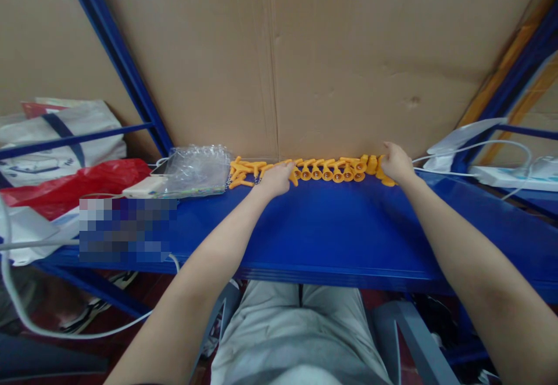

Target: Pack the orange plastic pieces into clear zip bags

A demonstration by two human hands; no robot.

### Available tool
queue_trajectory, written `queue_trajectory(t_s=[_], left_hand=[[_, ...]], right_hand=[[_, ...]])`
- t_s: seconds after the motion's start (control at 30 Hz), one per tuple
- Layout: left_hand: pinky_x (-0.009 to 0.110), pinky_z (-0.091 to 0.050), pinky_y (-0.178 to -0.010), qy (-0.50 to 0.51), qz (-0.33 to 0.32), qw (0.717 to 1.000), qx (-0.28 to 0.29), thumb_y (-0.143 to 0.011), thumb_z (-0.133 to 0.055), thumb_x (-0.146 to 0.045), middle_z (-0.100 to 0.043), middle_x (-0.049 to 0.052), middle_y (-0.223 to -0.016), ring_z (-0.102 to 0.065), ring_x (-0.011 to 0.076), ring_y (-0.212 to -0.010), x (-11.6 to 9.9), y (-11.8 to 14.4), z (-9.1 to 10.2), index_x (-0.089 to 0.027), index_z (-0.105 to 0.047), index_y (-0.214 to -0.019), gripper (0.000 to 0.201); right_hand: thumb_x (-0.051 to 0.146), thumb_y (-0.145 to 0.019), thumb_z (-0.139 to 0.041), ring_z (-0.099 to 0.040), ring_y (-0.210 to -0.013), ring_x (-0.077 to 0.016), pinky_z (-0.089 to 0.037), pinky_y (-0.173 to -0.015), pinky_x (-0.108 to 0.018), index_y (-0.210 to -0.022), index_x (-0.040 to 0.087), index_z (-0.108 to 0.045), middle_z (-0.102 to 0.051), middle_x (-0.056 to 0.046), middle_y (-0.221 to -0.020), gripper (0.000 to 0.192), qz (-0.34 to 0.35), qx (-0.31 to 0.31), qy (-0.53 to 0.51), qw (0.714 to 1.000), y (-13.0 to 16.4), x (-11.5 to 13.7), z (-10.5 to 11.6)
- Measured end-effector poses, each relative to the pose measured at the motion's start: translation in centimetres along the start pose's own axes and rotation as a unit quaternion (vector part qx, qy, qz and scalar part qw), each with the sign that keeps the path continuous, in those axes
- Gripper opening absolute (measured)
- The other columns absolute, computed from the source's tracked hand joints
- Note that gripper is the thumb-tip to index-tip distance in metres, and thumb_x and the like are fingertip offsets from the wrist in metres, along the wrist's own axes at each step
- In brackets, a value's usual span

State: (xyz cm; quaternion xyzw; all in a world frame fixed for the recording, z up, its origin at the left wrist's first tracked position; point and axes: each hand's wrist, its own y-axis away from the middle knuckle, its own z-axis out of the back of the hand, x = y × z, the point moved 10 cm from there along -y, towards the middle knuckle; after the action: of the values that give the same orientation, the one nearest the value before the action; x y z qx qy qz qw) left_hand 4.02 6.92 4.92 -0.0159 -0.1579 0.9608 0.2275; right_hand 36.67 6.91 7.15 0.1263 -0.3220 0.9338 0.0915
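The left hand and right hand rest on a row of orange pegs — fingers curled over them (grip unclear). Best to push gently from both ends — that keeps the row straight against the cardboard.

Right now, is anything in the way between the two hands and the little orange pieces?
No. Both hands already touch the row of orange pieces against the cardboard: the left hand near its left end, the right hand at its right end.

A brown cardboard sheet backs the blue worktop, framed by blue metal posts. Below shows a dark red floor.
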Motion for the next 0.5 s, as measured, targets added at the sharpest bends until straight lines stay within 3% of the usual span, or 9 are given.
queue_trajectory(t_s=[0.1, 0.27, 0.4, 0.5], left_hand=[[0.035, -0.047, -0.101, 0.060, -0.025, 0.993, -0.103, -0.083, -0.048, -0.004, -0.064, 0.012, -0.128, -0.060, 0.0236, -0.119, -0.4, -0.1, 1.8, -0.018, -0.052, -0.136, 0.055], [0.033, -0.051, -0.091, 0.184, -0.044, 0.961, -0.199, -0.079, -0.055, -0.006, -0.068, 0.009, -0.110, -0.066, 0.0209, -0.100, -0.2, -0.4, 2.7, -0.018, -0.057, -0.123, 0.045], [0.028, -0.051, -0.079, 0.275, -0.021, 0.932, -0.236, -0.079, -0.058, -0.008, -0.068, 0.004, -0.098, -0.065, 0.0150, -0.082, 0.7, -0.7, 2.0, -0.020, -0.053, -0.117, 0.040], [0.026, -0.050, -0.074, 0.288, 0.005, 0.931, -0.223, -0.079, -0.061, -0.010, -0.067, 0.000, -0.088, -0.065, 0.0148, -0.078, 1.1, -0.8, 1.2, -0.022, -0.052, -0.112, 0.037]], right_hand=[[0.012, -0.081, -0.043, -0.053, -0.128, -0.0369, -0.046, -0.099, -0.058, -0.142, 0.015, -0.052, -0.055, -0.020, -0.142, 0.061, -0.007, 0.019, 0.014, 1.000, -0.6, -0.3, -0.7], [0.011, -0.081, -0.047, -0.052, -0.130, -0.0364, -0.042, -0.103, -0.061, -0.143, 0.022, -0.053, -0.056, -0.015, -0.143, 0.063, 0.008, 0.118, 0.090, 0.989, -2.1, 0.2, -2.9], [0.013, -0.080, -0.052, -0.057, -0.125, -0.0367, -0.043, -0.102, -0.061, -0.140, 0.025, -0.058, -0.062, -0.014, -0.136, 0.062, 0.007, 0.158, 0.108, 0.982, -3.7, -0.3, -4.3], [0.016, -0.078, -0.057, -0.061, -0.118, -0.0373, -0.046, -0.097, -0.062, -0.133, 0.028, -0.064, -0.067, -0.013, -0.128, 0.057, -0.011, 0.181, 0.097, 0.979, -4.7, -1.2, -5.5]])
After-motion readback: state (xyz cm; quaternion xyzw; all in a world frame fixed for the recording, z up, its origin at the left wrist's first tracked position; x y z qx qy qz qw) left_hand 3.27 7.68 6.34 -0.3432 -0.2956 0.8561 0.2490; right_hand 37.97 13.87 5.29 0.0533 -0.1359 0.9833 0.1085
